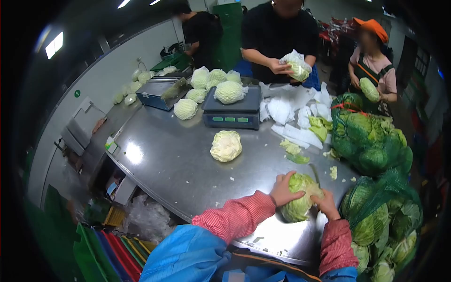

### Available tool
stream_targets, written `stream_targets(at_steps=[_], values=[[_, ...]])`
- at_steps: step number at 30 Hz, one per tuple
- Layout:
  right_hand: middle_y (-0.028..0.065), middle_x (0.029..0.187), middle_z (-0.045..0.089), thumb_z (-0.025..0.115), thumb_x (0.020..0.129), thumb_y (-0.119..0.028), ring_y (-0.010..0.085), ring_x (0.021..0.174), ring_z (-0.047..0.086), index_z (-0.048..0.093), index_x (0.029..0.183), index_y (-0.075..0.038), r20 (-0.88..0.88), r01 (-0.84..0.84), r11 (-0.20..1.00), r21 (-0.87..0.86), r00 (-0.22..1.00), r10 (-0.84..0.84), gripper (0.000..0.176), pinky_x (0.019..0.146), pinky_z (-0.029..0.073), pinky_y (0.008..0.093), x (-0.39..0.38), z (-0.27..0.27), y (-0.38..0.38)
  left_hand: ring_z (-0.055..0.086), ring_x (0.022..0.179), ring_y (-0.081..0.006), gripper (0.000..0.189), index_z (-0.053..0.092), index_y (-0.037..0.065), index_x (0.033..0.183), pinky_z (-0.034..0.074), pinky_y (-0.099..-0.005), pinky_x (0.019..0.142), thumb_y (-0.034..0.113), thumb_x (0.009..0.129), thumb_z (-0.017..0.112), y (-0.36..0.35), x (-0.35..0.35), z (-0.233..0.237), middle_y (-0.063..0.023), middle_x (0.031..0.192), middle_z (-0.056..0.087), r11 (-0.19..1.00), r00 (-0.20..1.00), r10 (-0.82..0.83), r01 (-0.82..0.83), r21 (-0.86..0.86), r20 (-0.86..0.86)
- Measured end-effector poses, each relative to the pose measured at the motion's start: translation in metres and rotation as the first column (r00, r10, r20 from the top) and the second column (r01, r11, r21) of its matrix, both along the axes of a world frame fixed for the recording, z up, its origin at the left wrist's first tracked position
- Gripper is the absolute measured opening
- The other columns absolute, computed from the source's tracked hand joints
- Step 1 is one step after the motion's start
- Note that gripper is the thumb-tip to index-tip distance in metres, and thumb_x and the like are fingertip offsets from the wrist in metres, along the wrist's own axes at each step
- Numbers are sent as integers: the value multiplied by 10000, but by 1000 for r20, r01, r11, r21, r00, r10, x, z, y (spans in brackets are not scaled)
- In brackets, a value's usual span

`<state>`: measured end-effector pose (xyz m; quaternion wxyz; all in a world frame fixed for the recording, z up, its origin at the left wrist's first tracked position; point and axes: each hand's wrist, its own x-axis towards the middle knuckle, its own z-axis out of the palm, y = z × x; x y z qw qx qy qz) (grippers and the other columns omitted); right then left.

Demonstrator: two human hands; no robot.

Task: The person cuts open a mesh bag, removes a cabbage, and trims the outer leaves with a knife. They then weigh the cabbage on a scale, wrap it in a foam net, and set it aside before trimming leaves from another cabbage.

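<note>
A pale green cabbage (297,209) rests on the metal table near its front edge. My left hand (284,190) grips its upper left side, thumb and fingers pressed against the leaves. On the right side, my right hand (326,204) has its fingertips closed on the outer leaves. A thin, dark, blade-like strip (314,173) sticks up just behind the cabbage; whether my right hand holds it is hidden. Further off on the table sits a trimmed, pale cabbage (226,146), touched by neither hand.
A scale (232,118) bears a net-wrapped cabbage (230,92), with several more beside it. White foam nets (281,110) and leaf scraps lie at the back right. Green mesh sacks (371,136) of cabbages crowd the right edge. Across the table, a person (280,37) holds a partly wrapped cabbage.
</note>
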<state>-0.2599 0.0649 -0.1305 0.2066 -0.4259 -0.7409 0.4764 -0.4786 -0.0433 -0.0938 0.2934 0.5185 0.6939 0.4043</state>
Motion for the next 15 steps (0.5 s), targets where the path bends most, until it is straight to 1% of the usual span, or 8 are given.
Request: stream_targets(at_steps=[1,3,5,7,9,12,13,15], values=[[183,779,688,737,779,-284,320,665,678,648,1040,-16,56,-32,985,170,998,22,384,604,521,448,-2,4,-3,448,1236,-440,1017,308,131,1480,388,-435,1078,499,678,813,-4,-2,3,-309,1297,399,999,1000,6,-6,-43,14],[244,774,670,722,769,-403,438,722,663,636,991,-44,247,-8,880,475,961,-125,431,627,518,508,-18,20,-33,459,1236,-444,1062,301,131,1486,403,-443,1067,534,653,821,-8,-9,11,-325,1313,399,993,999,21,-17,-115,37],[242,763,668,713,769,-455,479,746,635,618,940,-53,294,52,835,548,922,-251,447,643,510,546,-33,25,-48,491,1210,-473,1121,285,151,1501,429,-451,1042,587,618,821,-3,-6,14,-341,1325,400,956,995,94,-81,-280,34],[242,753,666,725,759,-474,467,740,643,617,957,-60,342,95,846,525,887,-311,472,644,510,549,-41,32,-58,517,1164,-527,1131,266,192,1519,442,-477,1018,637,617,783,-8,2,24,-363,1349,378,946,987,158,-164,-279,-43],[227,726,653,745,742,-452,459,694,633,605,870,-57,330,100,823,560,884,-332,438,598,488,549,-44,31,-57,528,1148,-530,1135,259,204,1524,442,-479,1018,634,616,787,-7,-1,20,-353,1314,398,956,992,123,-124,-266,-20],[232,732,654,761,715,-452,462,692,630,609,872,-46,265,9,804,595,942,-206,461,591,493,534,-34,4,-32,520,1159,-526,1128,265,204,1522,439,-472,1021,637,620,784,-12,-8,7,-333,1292,407,963,996,91,-91,-253,-12],[227,718,648,776,699,-412,418,656,652,626,918,-18,180,-49,837,544,982,-59,474,599,497,525,-23,-19,-7,515,1165,-524,1124,265,204,1522,439,-468,1021,633,622,783,-10,-15,2,-331,1290,405,968,996,88,-93,-231,-32],[168,684,655,767,732,-340,297,579,656,647,966,-6,39,-160,863,479,986,161,425,524,505,449,-19,-17,8,507,1177,-519,1117,266,205,1522,437,-459,1023,627,625,782,-13,-14,-13,-328,1286,401,973,997,69,-75,-217,-32]])
